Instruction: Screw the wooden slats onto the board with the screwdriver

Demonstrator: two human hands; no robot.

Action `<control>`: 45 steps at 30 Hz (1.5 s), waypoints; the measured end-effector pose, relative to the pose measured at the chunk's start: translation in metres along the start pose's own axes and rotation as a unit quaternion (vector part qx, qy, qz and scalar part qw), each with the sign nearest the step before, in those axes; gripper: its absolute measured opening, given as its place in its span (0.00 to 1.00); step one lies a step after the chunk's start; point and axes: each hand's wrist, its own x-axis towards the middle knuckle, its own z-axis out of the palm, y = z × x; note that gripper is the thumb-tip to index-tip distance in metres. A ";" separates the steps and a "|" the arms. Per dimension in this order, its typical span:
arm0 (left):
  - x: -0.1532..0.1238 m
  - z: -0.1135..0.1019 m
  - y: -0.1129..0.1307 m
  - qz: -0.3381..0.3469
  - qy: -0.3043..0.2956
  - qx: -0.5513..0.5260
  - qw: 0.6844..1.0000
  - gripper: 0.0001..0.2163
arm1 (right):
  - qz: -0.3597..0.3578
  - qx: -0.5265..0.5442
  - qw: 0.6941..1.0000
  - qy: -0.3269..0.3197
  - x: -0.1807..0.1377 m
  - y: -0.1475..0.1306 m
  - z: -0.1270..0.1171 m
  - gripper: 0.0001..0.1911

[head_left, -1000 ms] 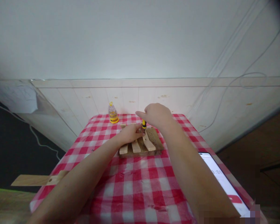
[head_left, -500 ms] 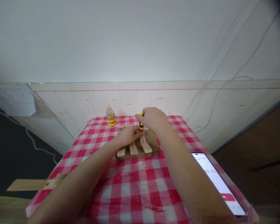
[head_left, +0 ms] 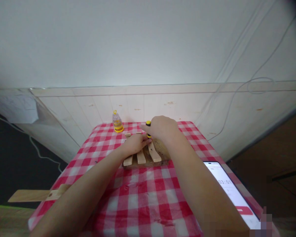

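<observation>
So the right hand (head_left: 164, 127) has fingers wrapped round a screwdriver (head_left: 148, 123); left hand (head_left: 134, 144) over the slats (head_left: 154, 154), can't tell its grip.

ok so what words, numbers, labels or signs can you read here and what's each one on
"03:01" on the screen of the phone; anything further left is hidden.
Phone, other lines and the mark on its red button: too small to read.
Clear case with a yellow base: any print too blurred.
Pale sheet at left: faint marks, unreadable.
Yellow-and-black tool: no lettering readable.
</observation>
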 end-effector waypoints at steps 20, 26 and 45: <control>-0.005 -0.010 0.010 -0.003 -0.018 0.013 1.000 0.24 | -0.089 -0.027 0.995 0.026 0.004 0.008 -0.007 0.20; -0.004 -0.009 0.012 -0.022 -0.023 0.006 0.999 0.24 | -0.101 -0.023 0.994 0.018 0.006 0.008 -0.004 0.21; -0.005 -0.013 0.008 0.034 -0.051 0.023 0.998 0.20 | -0.111 0.083 0.990 -0.021 0.002 0.019 -0.020 0.17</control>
